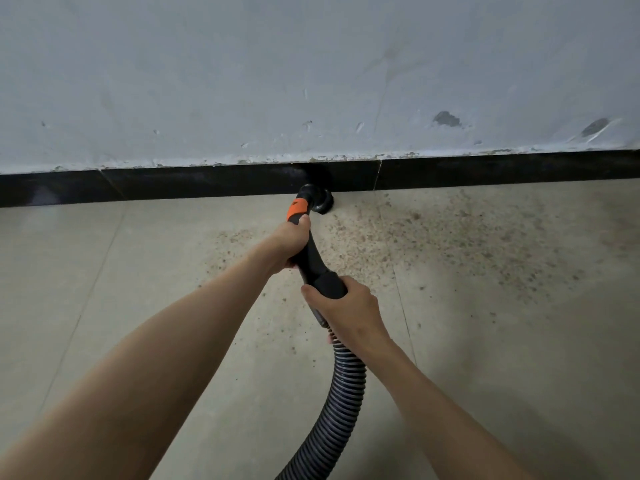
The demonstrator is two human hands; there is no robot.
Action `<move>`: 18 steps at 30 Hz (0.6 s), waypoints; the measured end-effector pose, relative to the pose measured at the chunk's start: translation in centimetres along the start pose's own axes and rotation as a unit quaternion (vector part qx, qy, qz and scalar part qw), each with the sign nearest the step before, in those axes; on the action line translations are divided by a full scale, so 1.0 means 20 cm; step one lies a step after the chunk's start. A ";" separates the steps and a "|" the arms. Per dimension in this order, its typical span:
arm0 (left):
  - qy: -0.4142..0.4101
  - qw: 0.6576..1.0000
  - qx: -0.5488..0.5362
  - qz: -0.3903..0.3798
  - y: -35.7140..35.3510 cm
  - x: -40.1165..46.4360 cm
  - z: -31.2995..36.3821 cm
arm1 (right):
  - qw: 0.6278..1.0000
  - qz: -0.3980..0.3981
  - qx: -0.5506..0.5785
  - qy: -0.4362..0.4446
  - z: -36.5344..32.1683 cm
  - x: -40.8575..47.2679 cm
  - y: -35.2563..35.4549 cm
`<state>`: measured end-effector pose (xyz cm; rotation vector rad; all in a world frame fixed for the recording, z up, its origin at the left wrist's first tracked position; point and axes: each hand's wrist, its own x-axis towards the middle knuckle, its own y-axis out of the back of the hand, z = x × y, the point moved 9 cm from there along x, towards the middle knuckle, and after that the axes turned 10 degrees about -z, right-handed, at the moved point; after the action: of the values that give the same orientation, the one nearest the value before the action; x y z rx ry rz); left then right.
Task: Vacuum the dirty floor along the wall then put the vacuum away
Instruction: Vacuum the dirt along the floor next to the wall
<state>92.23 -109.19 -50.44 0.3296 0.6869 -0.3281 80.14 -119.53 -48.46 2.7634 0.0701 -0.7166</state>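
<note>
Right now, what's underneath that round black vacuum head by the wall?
The brush head sits on the tiled floor against the black skirting. Brown grit spreads to its right. Whatever lies directly beneath the head is covered, so that can't be seen.

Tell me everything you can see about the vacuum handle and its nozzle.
The vacuum handle is a curved black tube that looks like plastic, with an orange collar near its far end. Its round black nozzle sits on the floor against the black baseboard. The left hand grips it just below the collar; the right hand grips the wider cuff where the ribbed grey-black hose joins. Brown grit lies right of the nozzle.
</note>
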 end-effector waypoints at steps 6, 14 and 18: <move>-0.002 1.000 -0.007 -0.020 -0.11 0.04 0.07 | 1.000 0.023 -0.012 -0.001 0.02 0.03 0.09; -0.005 1.000 0.017 -0.012 -0.05 0.01 0.04 | 1.000 0.005 0.021 0.005 0.02 0.03 0.01; 0.008 1.000 0.004 0.018 0.11 -0.04 -0.04 | 0.999 -0.028 0.021 0.019 -0.02 0.04 -0.13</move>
<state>92.07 -106.77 -50.00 0.3514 0.6954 -0.2939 80.65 -116.91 -49.14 2.8251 0.1422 -0.6886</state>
